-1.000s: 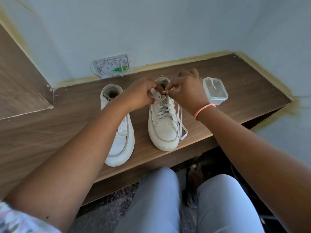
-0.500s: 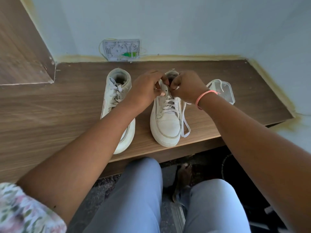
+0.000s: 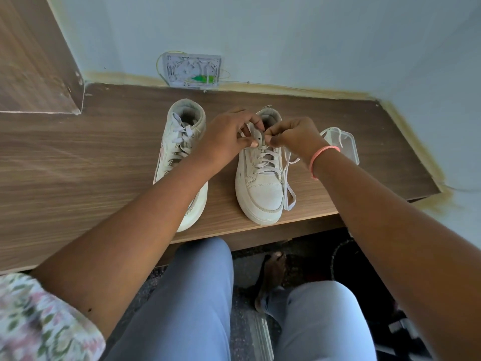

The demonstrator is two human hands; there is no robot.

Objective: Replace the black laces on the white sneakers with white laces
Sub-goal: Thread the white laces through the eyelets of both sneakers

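**Both hands at the top eyelets of the right-hand sneaker**

We see two white high-top sneakers standing side by side, toes toward the camera, on a brown wood-grain shelf (image 3: 78, 157) that runs across the middle of the frame. The white leather sneaker nearer the centre right (image 3: 261, 188) is where the work is going on. Our view shows the left hand (image 3: 226, 142) reaching in from the lower left, its fingers curled, with the thumb and fingertips pinching the grey flap at the top of the shoe's lacing. The right hand (image 3: 294, 136), which carries a thin coral-pink wristband (image 3: 322, 157), comes in from the lower right; its fingers are curled tight together right against that same spot, touching the left hand's fingertips. We take it to be pinching the white flat lace (image 3: 289, 183), though the pinch itself is too small to see clearly. That lace is threaded in crossing rows up the shoe, and a loose length trails down its right side onto the shelf, ending just beside the toe.

The second white sneaker, centre left of the frame (image 3: 182, 142), is laced in white too and is partly hidden by the left forearm.

Just right of the right wrist lies a clear plastic lidded box (image 3: 346, 144), with a bit of white lace showing at it. On the pale blue wall (image 3: 312, 35) in the upper centre sits a grey open wall fitting with a green part (image 3: 192, 71).
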